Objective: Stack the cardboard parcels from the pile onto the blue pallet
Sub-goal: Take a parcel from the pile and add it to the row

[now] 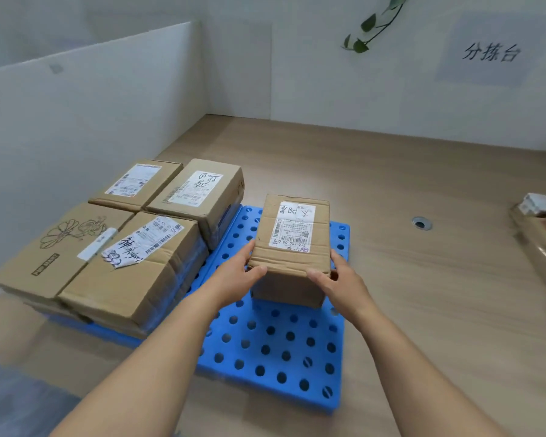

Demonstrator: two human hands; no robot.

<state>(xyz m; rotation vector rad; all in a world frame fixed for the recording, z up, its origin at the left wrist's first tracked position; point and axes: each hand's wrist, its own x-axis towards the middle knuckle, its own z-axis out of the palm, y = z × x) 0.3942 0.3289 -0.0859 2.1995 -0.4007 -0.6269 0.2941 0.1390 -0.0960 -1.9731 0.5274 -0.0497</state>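
Now both forearms reach forward from the near edge of the worktop [423,184], bare to the elbow and converging over the blue pallet [275,342]. The left hand [234,275] clasps the near left corner of a parcel [292,244], with the thumb lying over the near top edge and the fingers held together against the left side. The right hand [338,279] mirrors it on the near right corner: its thumb rests on the same top edge and its fingers wrap round the right side, mostly hidden behind the box. This parcel stands upright near the middle of the pallet, towards its far edge, label up. Its base looks level with the pallet's surface, though whether it has fully settled cannot be told.

One pallet lies on the worktop, its right half bare. Four more parcels fill its left half in a two-by-two block, touching one another: far-left box [136,184], far-right box [199,197], near-left box [54,250] with a flower drawing, and near-right box [133,266] with a crumpled label. That makes five parcels on the pallet. Whether a lower layer sits beneath the block is unclear.

At the worktop's right edge, well apart from the pallet, the pile [542,228] is cut off by the frame; its count cannot be told. One round cable hole [422,223] lies between pallet and pile.
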